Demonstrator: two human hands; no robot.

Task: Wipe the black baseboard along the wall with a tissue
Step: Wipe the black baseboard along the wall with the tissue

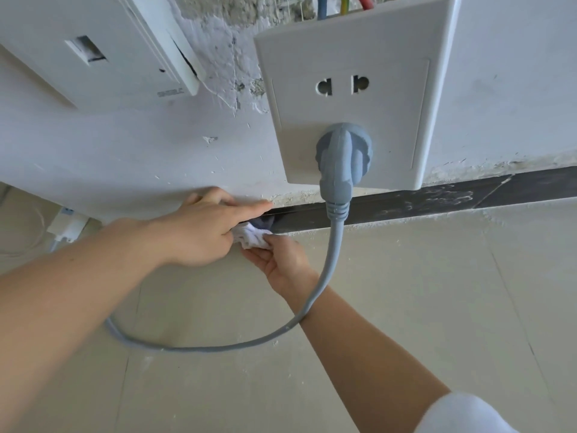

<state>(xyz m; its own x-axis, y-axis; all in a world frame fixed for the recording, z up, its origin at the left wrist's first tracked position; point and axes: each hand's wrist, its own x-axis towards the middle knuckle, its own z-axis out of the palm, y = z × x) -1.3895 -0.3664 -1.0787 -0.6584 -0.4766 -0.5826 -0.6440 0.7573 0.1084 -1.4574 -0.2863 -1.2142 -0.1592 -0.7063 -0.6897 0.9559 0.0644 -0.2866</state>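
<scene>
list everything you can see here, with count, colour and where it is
tissue: 1, white, crumpled at the baseboard between both hands
baseboard: 1, black, dusty, along the foot of the wall
socket plate: 1, white, on the wall above the baseboard
plug: 1, grey-blue, in the plate's lower socket
cable: 1, grey-blue, loops from the plug across the right forearm to the floor
second plate: 1, white, wall, upper left
wires: 3, blue, yellow-green, red, above the socket plate
small box: 1, white, low at far left
floor: beige tiles
sleeve: 1, white, bottom right
left hand: grips the tissue, forefinger straight
right hand: pinches the tissue from below
</scene>
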